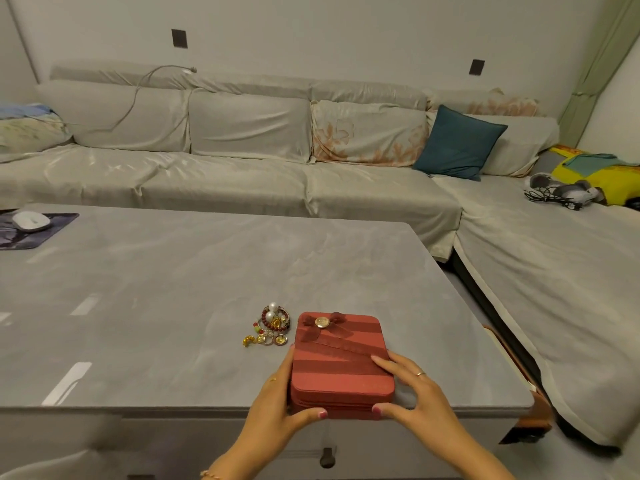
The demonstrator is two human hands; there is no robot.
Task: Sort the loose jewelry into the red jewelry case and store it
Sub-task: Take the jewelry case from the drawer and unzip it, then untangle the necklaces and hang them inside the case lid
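Red jewelry case (341, 362) closed, long axis front-to-back, bow end far.

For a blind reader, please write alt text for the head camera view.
Both hands, left hand and right hand, hold a closed red jewelry case on a grey table. Loose jewelry lies just left of it; a covered sofa stands behind.

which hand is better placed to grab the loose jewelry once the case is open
Left, probably. The loose jewelry lies just left of the closed red jewelry case, nearest the left hand; the right hand grips the case's far side.
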